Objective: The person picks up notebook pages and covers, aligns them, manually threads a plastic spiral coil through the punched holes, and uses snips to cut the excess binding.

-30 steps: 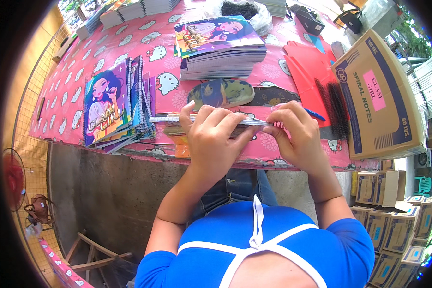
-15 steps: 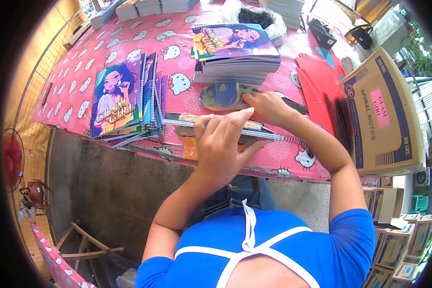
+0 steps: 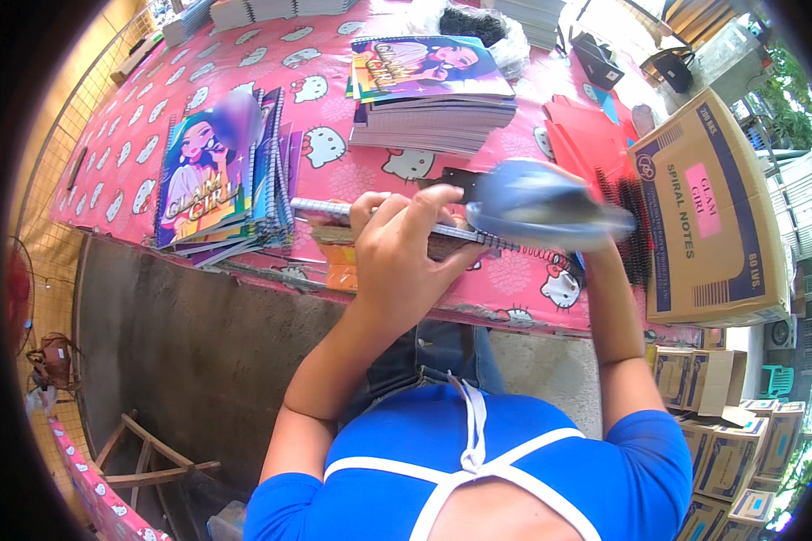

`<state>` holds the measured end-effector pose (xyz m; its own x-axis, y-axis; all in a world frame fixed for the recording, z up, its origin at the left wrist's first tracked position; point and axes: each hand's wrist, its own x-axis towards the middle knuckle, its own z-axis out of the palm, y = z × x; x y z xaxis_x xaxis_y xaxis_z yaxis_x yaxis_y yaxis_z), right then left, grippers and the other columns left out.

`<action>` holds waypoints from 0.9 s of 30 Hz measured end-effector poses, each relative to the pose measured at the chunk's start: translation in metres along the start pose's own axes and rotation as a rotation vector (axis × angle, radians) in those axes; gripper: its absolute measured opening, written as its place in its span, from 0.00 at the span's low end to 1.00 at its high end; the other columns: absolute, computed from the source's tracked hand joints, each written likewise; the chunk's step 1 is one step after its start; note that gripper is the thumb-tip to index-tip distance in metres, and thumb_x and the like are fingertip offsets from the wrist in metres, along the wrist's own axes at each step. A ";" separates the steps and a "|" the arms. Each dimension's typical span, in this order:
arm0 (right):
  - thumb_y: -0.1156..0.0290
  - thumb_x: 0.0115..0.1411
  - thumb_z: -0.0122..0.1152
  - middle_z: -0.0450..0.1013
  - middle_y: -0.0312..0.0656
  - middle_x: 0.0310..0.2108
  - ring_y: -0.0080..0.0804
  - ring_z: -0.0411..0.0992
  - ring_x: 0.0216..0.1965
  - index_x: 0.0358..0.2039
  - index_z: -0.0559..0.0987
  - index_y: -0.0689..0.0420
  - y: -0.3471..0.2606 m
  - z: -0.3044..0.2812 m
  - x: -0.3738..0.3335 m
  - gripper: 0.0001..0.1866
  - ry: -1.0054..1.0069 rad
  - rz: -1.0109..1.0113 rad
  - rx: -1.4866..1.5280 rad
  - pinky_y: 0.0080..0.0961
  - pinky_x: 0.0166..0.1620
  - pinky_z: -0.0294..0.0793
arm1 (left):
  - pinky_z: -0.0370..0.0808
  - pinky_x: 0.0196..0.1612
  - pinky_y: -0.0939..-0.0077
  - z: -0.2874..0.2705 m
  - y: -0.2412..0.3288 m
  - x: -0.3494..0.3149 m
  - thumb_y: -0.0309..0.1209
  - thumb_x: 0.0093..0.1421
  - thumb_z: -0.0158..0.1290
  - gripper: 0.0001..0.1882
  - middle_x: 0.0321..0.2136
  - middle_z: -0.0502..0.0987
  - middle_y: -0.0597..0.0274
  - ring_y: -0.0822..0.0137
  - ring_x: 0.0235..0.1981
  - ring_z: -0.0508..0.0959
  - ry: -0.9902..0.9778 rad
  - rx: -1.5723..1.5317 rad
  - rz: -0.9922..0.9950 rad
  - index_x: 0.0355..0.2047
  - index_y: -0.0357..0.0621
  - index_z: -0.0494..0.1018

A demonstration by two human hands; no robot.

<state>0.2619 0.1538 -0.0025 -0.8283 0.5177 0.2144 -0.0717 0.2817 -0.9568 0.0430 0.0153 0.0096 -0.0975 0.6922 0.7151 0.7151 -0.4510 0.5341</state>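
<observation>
My left hand (image 3: 397, 236) grips a spiral notebook (image 3: 325, 209) along its bound edge, fingers over the top and thumb below. The notebook is seen edge-on at the table's near side, and a length of spiral coil (image 3: 543, 260) sticks out past its right end. Just right of my left hand, a blue-grey rounded thing like a slipper (image 3: 537, 203) is raised in my right hand (image 3: 602, 242) and smeared by motion. It hides most of that hand. A dark flat strip (image 3: 456, 178) lies behind the notebook.
Finished notebooks (image 3: 203, 171) lie fanned at left; a taller notebook stack (image 3: 433, 126) stands ahead. At right are red sheets (image 3: 586, 131), black coils (image 3: 632, 225) and a large carton (image 3: 717, 216). The pink patterned table (image 3: 135, 180) ends close to my body.
My right hand has lifted the slipper-like thing off the table and swung it right, towards me. My left hand keeps its hold on the notebook. The view has shifted slightly.
</observation>
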 end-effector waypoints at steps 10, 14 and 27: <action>0.74 0.50 0.68 0.76 0.41 0.31 0.27 0.73 0.35 0.35 0.75 0.61 -0.001 0.024 0.031 0.13 0.316 0.009 -0.348 0.28 0.44 0.72 | 0.59 0.55 0.58 -0.028 -0.025 -0.007 0.36 0.36 0.70 0.18 0.38 0.78 0.66 0.60 0.50 0.70 0.042 0.203 -0.072 0.28 0.49 0.77; 0.78 0.45 0.69 0.75 0.39 0.30 0.24 0.72 0.34 0.33 0.75 0.62 -0.001 0.035 0.034 0.14 0.219 0.037 -0.106 0.25 0.40 0.72 | 0.59 0.46 0.62 -0.028 -0.028 -0.007 0.39 0.37 0.69 0.18 0.34 0.77 0.68 0.63 0.41 0.71 0.012 0.130 -0.132 0.27 0.48 0.75; 0.73 0.47 0.67 0.75 0.38 0.31 0.22 0.72 0.34 0.34 0.76 0.61 -0.008 0.052 0.064 0.13 0.051 -0.096 0.313 0.24 0.39 0.72 | 0.73 0.44 0.65 -0.043 -0.040 -0.012 0.33 0.33 0.73 0.24 0.52 0.63 0.50 0.58 0.44 0.72 0.161 0.174 -0.170 0.30 0.41 0.74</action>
<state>0.1805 0.1428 0.0083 -0.7814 0.5424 0.3085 -0.3217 0.0734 -0.9440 -0.0137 0.0004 -0.0010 -0.3248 0.6446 0.6921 0.7855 -0.2237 0.5770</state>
